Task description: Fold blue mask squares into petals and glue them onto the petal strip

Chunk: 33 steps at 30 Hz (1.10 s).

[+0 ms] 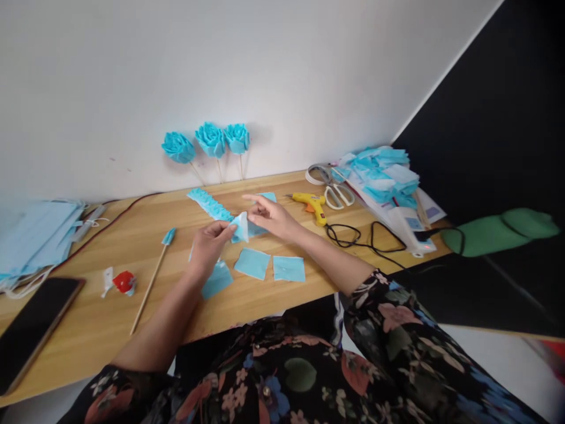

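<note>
My left hand pinches a small folded piece of blue and white mask fabric between thumb and fingers. Beside the piece's right edge is my right hand, its index finger stretched out and apart from the thumb, which is close to the fabric. Cut blue squares lie on the table below the hands, among them a middle square and a right square. A strip of ruffled blue petals lies just behind my left hand. Part of another blue piece shows behind my right hand.
Three blue fabric roses on sticks lean against the wall. A yellow glue gun, scissors and a tape roll are at right. A blue-tipped stick, phone and stacked masks lie left.
</note>
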### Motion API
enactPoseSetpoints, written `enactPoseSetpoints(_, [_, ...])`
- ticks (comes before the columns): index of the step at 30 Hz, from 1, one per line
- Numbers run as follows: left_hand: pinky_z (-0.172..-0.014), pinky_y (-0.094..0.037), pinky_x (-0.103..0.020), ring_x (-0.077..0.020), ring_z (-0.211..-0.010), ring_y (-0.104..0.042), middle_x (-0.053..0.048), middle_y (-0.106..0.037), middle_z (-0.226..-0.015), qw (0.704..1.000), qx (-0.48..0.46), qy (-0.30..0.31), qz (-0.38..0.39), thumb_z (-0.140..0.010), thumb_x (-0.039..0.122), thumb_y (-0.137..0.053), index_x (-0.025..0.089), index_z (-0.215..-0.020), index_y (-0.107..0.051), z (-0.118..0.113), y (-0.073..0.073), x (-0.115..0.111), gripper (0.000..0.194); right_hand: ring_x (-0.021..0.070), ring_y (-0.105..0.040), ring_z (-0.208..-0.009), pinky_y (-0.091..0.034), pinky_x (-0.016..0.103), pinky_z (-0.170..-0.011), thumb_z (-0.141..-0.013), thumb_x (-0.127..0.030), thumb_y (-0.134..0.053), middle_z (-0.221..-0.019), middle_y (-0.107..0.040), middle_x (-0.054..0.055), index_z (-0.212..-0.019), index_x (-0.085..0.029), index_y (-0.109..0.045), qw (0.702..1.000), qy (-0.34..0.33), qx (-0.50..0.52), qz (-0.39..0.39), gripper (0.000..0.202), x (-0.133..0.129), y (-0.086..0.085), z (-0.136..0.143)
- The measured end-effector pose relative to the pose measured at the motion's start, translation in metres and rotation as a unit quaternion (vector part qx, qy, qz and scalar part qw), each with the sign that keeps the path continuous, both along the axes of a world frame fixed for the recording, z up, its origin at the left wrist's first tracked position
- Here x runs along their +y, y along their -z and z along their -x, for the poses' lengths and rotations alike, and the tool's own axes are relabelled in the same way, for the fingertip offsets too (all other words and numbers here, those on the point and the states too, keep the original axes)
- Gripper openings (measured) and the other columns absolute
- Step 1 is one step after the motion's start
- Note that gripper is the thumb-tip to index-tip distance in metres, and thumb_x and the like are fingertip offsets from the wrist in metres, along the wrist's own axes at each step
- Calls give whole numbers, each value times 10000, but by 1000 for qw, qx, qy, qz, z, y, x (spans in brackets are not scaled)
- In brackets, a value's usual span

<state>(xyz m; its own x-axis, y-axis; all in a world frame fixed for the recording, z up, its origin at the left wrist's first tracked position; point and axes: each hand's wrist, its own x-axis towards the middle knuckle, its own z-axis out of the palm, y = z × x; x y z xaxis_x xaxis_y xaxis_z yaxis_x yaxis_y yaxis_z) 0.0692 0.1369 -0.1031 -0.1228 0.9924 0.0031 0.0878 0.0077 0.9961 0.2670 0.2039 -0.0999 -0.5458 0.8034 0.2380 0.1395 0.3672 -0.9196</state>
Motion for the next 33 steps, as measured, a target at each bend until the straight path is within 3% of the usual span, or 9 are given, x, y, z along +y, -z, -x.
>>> enactPoseSetpoints(3, [-661, -423, -288, -156, -621, -525, 3, -621, -618, 1000, -9, -28, -3, -696, 451, -783, 208, -636, -675, 3, -5, 0, 272, 166, -630, -866, -474, 304, -800, -945, -341, -537, -999, -707, 34, -1295, -227, -623, 984, 124, -107, -75, 378, 14, -22, -29])
enactPoseSetpoints(6, [-650, -417, -294, -156, -602, -516, -3, -625, -620, 999, -5, -46, 1, -729, 441, -756, 211, -621, -669, 5, -8, -1, 268, 226, -656, -948, -457, 337, -857, -939, -284, -539, -1055, -740, 93, -1126, -182, -710, 915, 229, -293, -155, 273, 17, -42, -71])
enactPoseSetpoints(8, [-656, -421, -298, -161, -607, -526, -7, -630, -626, 998, -7, -55, -1, -745, 425, -744, 214, -627, -674, 6, -8, -1, 251, 247, -670, -923, -456, 338, -831, -956, -273, -496, -1001, -755, 109, -1013, -181, -738, 864, 286, -387, -148, 266, 10, -46, -99])
enactPoseSetpoints(12, [-682, -435, -303, -171, -633, -553, -5, -635, -635, 997, -25, -68, -11, -756, 392, -743, 216, -639, -678, 5, -9, -1, 220, 298, -686, -988, -469, 363, -815, -989, -369, -476, -1094, -758, 157, -1189, -174, -704, 795, 354, -486, -86, 360, -13, -31, -130])
enactPoseSetpoints(18, [-690, -431, -278, -140, -631, -522, 8, -606, -630, 995, -63, -80, -22, -735, 389, -742, 197, -651, -666, 6, -8, 0, 223, 324, -690, -1039, -498, 390, -818, -964, -515, -500, -1183, -719, 204, -1273, -148, -615, 768, 345, -538, -33, 494, -28, -7, -115])
enactPoseSetpoints(22, [-687, -420, -268, -129, -626, -514, 19, -587, -618, 992, -70, -94, -50, -725, 414, -742, 190, -650, -634, 11, -9, 3, 260, 331, -681, -1080, -502, 408, -870, -943, -330, -511, -1247, -690, 211, -1313, -131, -600, 773, 371, -514, -8, 430, -24, 1, -113])
enactPoseSetpoints(26, [-702, -423, -265, -123, -628, -511, 21, -577, -622, 991, -71, -96, -66, -728, 457, -732, 185, -663, -627, 19, -7, 8, 298, 324, -643, -1129, -484, 424, -958, -908, -263, -482, -1246, -685, 207, -1277, -106, -639, 826, 386, -409, -28, 430, -17, 3, -127])
enactPoseSetpoints(30, [-708, -431, -263, -120, -631, -513, 13, -575, -626, 991, -90, -71, -66, -732, 514, -729, 188, -626, -593, 25, -1, 13, 369, 265, -644, -972, -533, 394, -826, -851, -366, -542, -1122, -706, 136, -1216, -156, -648, 906, 393, -151, -44, 435, -13, -16, -135])
enactPoseSetpoints(33, [-682, -424, -258, -113, -617, -501, 16, -563, -611, 990, -121, -51, -57, -724, 517, -753, 187, -616, -591, 25, -1, 15, 384, 196, -626, -888, -525, 303, -679, -754, -401, -689, -1139, -682, 73, -1234, -238, -606, 927, 370, 49, -24, 514, -16, -34, -128])
